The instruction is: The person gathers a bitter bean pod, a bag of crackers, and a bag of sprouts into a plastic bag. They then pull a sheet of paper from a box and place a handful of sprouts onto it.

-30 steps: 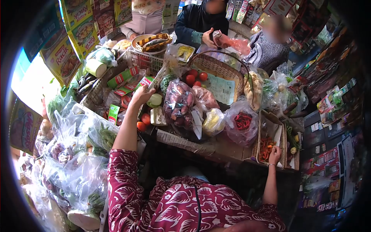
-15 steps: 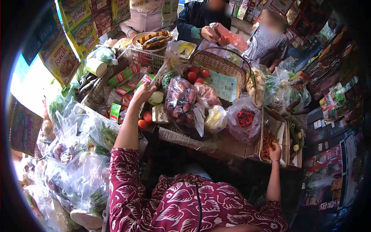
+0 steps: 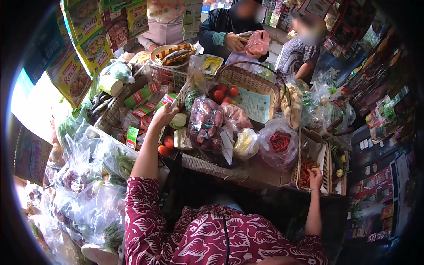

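Observation:
My left hand (image 3: 164, 115) rests at the edge of a pale plastic crate (image 3: 182, 90) holding green and red packets (image 3: 142, 95); its fingers look curled over the rim. Beside it lie a pale green round vegetable (image 3: 178, 120) and tomatoes (image 3: 164, 150). On the right, my right hand (image 3: 315, 177) is at a narrow wicker basket (image 3: 327, 173) of small orange-red chillies (image 3: 305, 170). Its fingers are drawn together at the chillies, but what they pinch is too small to make out.
A handled basket (image 3: 279, 95) with tomatoes and paper stands behind bagged purple produce (image 3: 206, 121) and bagged red chillies (image 3: 280, 142). Bagged vegetables (image 3: 95, 198) fill the left. Across the stall, a person holds a pink bag (image 3: 257, 43); other people stand nearby. Packets hang upper left.
My right hand has lifted slightly and its fingers have drawn together. My left hand stays at the crate edge. The person opposite has moved the pink bag, and the person at right has turned.

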### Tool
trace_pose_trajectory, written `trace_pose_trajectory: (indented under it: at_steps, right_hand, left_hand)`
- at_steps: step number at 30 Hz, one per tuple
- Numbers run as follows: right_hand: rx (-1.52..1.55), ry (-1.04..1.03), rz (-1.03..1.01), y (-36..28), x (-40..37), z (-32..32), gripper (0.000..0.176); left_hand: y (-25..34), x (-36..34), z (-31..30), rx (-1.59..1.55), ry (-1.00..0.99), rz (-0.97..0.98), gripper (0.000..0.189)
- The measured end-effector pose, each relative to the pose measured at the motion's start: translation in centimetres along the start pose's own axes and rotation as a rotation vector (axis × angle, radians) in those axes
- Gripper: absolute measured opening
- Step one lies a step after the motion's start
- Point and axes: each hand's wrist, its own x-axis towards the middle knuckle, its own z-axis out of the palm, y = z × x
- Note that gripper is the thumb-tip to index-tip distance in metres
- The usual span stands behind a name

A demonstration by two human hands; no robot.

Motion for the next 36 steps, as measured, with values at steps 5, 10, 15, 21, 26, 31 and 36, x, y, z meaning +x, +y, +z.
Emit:
trace_pose_trajectory:
  at_steps: [5, 10, 15, 21, 26, 31, 36]
  right_hand:
    - [0.082, 0.216, 0.017, -1.3, -0.7, -0.7, 0.01]
    - [-0.058, 0.13, -0.13, -2.6, -0.7, -0.8, 0.015]
    - [-0.007, 0.089, -0.1, -1.3, -0.4, -0.4, 0.017]
    - [-0.045, 0.069, -0.016, -2.8, -0.9, -1.1, 0.023]
    - [0.044, 0.134, -0.059, -2.0, -1.0, -0.6, 0.029]
    - [0.016, 0.087, -0.041, -1.6, -0.8, -0.6, 0.025]
    - [-0.023, 0.101, -0.062, -0.2, -0.5, 0.0, 0.028]
  left_hand:
    - [0.0, 0.1, -0.1, 0.029, -0.022, -0.015, 0.067]
    - [-0.1, 0.2, -0.1, 0.012, -0.035, -0.024, 0.066]
    - [-0.7, 0.4, 0.5, 0.032, 0.009, 0.016, 0.062]
    - [0.9, 1.0, -0.5, -0.114, 0.294, 0.091, 0.03]
    - [10.1, -1.9, -3.9, -0.701, 0.169, 0.368, 0.033]
    - [22.3, -11.9, -11.0, -1.135, -0.187, 0.797, 0.05]
    - [26.6, -21.1, -12.6, -1.503, -0.046, 1.439, 0.062]
